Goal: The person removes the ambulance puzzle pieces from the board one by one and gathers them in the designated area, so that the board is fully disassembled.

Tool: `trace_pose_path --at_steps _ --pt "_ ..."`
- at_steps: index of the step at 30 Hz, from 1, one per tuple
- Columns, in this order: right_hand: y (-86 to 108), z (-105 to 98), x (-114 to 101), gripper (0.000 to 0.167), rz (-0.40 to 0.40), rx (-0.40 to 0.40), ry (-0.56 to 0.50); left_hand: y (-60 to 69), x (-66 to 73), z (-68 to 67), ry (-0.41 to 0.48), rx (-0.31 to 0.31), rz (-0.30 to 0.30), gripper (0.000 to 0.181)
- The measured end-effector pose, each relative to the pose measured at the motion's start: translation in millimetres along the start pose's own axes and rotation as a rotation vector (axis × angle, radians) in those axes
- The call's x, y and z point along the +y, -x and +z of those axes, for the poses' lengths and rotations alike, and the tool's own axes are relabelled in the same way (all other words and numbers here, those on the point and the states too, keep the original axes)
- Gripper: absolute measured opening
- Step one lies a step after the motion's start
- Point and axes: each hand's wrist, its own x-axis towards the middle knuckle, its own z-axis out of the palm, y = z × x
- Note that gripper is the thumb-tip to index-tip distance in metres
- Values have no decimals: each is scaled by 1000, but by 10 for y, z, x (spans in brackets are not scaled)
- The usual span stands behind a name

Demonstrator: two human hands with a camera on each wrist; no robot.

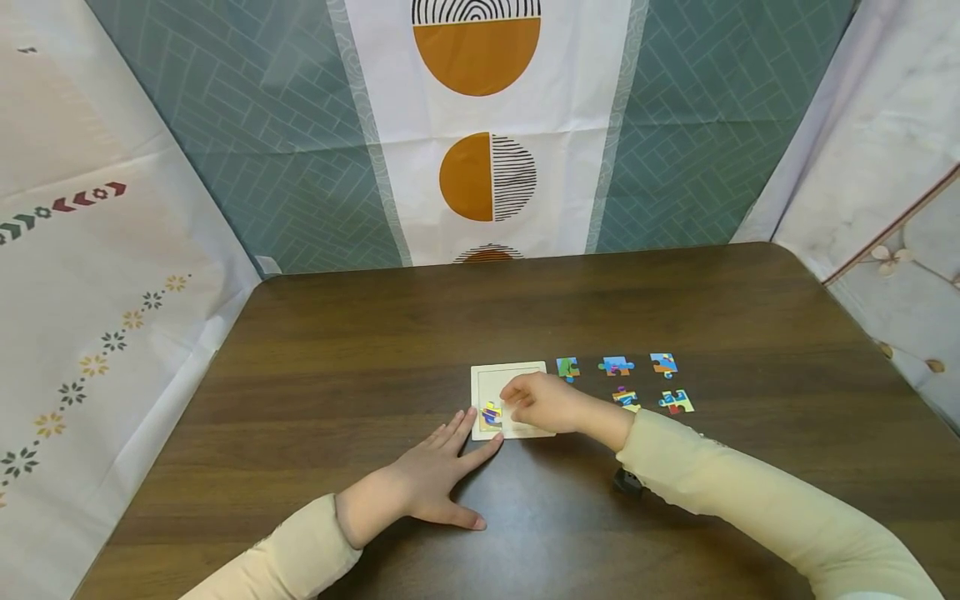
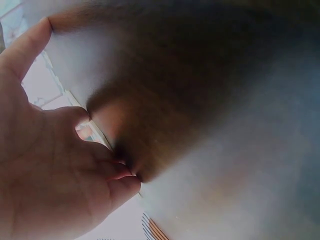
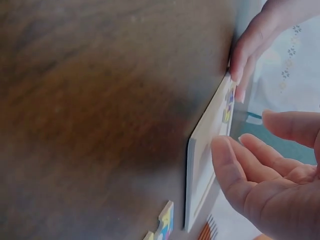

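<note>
A pale wooden puzzle tray (image 1: 512, 369) lies flat on the table, and a colourful jigsaw piece (image 1: 491, 415) sits in its lower left corner. My left hand (image 1: 433, 479) rests with fingers spread, fingertips touching the tray's left and near edges. Over the middle of the tray hovers my right hand (image 1: 546, 402), just right of that piece. In the right wrist view the right hand (image 3: 270, 185) has its thumb apart from bent, relaxed fingers and nothing between them.
Right of the tray lie several loose jigsaw pieces: a green one (image 1: 567, 368), two blue ones (image 1: 616, 366) beyond the right forearm, and others (image 1: 677, 402) nearer it. The brown table (image 1: 360, 358) ends at a patterned cloth (image 1: 487, 117) behind. A black device (image 1: 628, 482) hangs under the right wrist.
</note>
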Motion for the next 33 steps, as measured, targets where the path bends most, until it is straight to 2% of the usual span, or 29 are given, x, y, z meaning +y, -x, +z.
trace_pose_path --at_steps 8,13,16,24,33 --pt "-11 21 -1 29 -8 -64 -70 2 13 -12 -13 -8 -12 94" --pt "-39 26 4 25 -34 -89 -117 -1 17 -18 -18 -12 -21 94" --pt "-62 35 16 21 -17 -62 -148 0 27 -21 -17 -15 -22 94" --pt "-133 74 29 20 108 48 -220 7 33 -20 -27 -11 -15 95" --pt "-215 141 19 17 154 85 -212 10 30 -19 -15 -4 -14 95"
